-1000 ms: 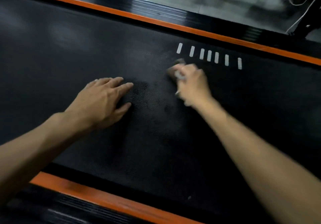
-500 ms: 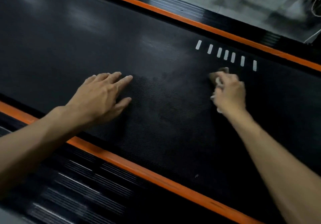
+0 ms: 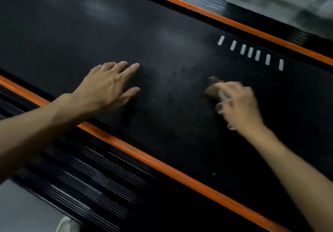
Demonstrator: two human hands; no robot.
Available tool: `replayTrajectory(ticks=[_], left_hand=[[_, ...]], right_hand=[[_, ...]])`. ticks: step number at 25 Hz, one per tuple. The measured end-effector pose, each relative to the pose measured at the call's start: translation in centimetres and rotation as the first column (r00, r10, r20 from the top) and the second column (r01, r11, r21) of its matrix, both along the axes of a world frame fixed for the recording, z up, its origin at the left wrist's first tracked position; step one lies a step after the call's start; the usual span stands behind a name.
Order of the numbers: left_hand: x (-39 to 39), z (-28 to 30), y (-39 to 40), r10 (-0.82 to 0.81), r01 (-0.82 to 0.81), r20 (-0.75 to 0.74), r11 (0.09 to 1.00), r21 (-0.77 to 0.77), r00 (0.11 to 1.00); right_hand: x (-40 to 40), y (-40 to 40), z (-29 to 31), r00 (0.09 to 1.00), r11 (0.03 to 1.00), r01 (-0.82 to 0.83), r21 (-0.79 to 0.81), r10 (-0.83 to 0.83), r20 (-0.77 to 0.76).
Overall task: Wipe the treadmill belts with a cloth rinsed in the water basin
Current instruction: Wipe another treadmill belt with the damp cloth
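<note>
Our right hand [image 3: 239, 105] is curled round the bunched cloth [image 3: 222, 97], pressing it on the belt [image 3: 162, 127] just short of the white marks [image 3: 250, 52]; it's motion-blurred. Left hand [image 3: 108, 85] lies flat, fingers spread, bracing on the belt near the orange rail [image 3: 162, 165]. Cloth looks soft, light, probably damp: we'd keep it wadded in the palm, not by an edge. Wadded, it has no clear axis. Belt's long axis runs diagonally, upper left to lower right.

Both forearms are bare with no sleeves, and neither the left hand [image 3: 108, 85] nor the right hand [image 3: 239, 105] wears gloves.
</note>
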State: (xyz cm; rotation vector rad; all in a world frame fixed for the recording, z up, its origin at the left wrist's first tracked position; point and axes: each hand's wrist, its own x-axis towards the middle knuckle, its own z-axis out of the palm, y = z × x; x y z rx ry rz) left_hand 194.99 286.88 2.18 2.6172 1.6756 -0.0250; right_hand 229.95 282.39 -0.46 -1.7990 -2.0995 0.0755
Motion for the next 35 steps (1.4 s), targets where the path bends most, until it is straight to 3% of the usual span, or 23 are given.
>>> replayTrajectory(ticks=[2,4,6,7,9,12,14,16,18,19,20,23,25,27,28,30,32,33,35], left_hand=[[-0.4,-0.4,-0.4,0.007,-0.007,-0.005,1.000,0.006,1.000],[-0.5,-0.7,-0.5,0.011,-0.011,-0.016,1.000,0.008,1.000],[0.0,-0.7,-0.3,0.028,-0.027,-0.015,1.000,0.013,1.000],[0.4,-0.7,0.0,0.045,-0.044,-0.019,0.999,0.020,0.999],[1.0,-0.3,0.7,0.089,-0.088,-0.022,0.996,0.030,0.996],[1.5,0.7,2.4,0.147,-0.148,0.055,0.989,0.015,0.988],[1.5,0.9,3.3,0.181,-0.181,0.088,0.984,-0.007,0.980],[1.4,0.7,3.4,0.185,-0.184,0.068,0.983,-0.019,0.980],[1.1,0.1,3.0,0.171,-0.170,0.025,0.985,-0.010,0.985],[0.9,-0.1,2.9,0.168,-0.168,0.015,0.986,-0.007,0.986],[0.8,-0.2,3.0,0.175,-0.175,0.017,0.985,-0.009,0.984],[0.5,-0.1,3.6,0.220,-0.221,0.070,0.975,0.003,0.973],[0.3,0.2,4.2,0.232,-0.235,0.113,0.972,0.019,0.966],[-0.5,0.5,4.8,0.242,-0.250,0.141,0.967,0.042,0.960],[-1.0,0.6,4.9,0.251,-0.259,0.145,0.965,0.039,0.957],[-1.9,0.6,4.9,0.270,-0.276,0.134,0.961,0.029,0.953],[-2.7,0.2,4.4,0.258,-0.264,0.103,0.963,0.048,0.960],[-2.9,-0.1,4.1,0.248,-0.253,0.088,0.966,0.052,0.965],[-3.5,-0.5,3.7,0.233,-0.237,0.063,0.970,0.051,0.970]], right_hand=[[2.5,1.1,0.5,0.920,0.932,0.353,-0.083,-0.362,-0.149],[-0.6,1.5,-0.1,0.919,0.928,0.370,-0.050,-0.373,-0.128],[-6.5,1.0,-0.8,0.990,0.996,0.060,0.070,-0.050,-0.134],[-9.5,0.3,-1.3,0.982,0.983,-0.145,0.111,0.157,-0.104],[-15.2,-2.0,-1.5,0.877,0.876,-0.478,0.054,0.480,-0.029],[-16.2,-0.8,-1.5,0.786,0.787,-0.617,-0.005,0.616,0.060],[-12.2,3.7,-1.9,0.836,0.859,-0.511,-0.012,0.501,0.224],[-6.1,9.4,-1.3,0.953,0.986,-0.165,0.013,0.156,0.259],[-1.6,12.6,-0.4,0.971,0.970,0.238,-0.041,-0.237,0.027],[-1.4,12.9,-0.3,0.951,0.950,0.305,-0.073,-0.308,-0.040],[-2.4,12.8,-0.6,0.960,0.960,0.271,-0.071,-0.275,-0.047],[-9.4,9.4,-1.3,0.980,0.985,-0.172,0.008,0.172,-0.105],[-14.4,5.8,-1.5,0.894,0.902,-0.431,0.020,0.430,-0.123],[-18.8,0.7,-1.3,0.763,0.761,-0.645,-0.067,0.636,-0.119],[-20.0,-1.4,-1.4,0.708,0.702,-0.706,-0.096,0.696,-0.117],[-19.6,-1.7,-1.4,0.679,0.673,-0.733,-0.099,0.733,-0.041],[-17.0,2.6,-1.9,0.717,0.737,-0.672,-0.073,0.672,0.184],[-14.8,5.4,-2.1,0.790,0.821,-0.570,-0.031,0.558,0.254],[-10.1,9.8,-1.4,0.975,0.989,-0.147,0.001,0.145,0.171]])
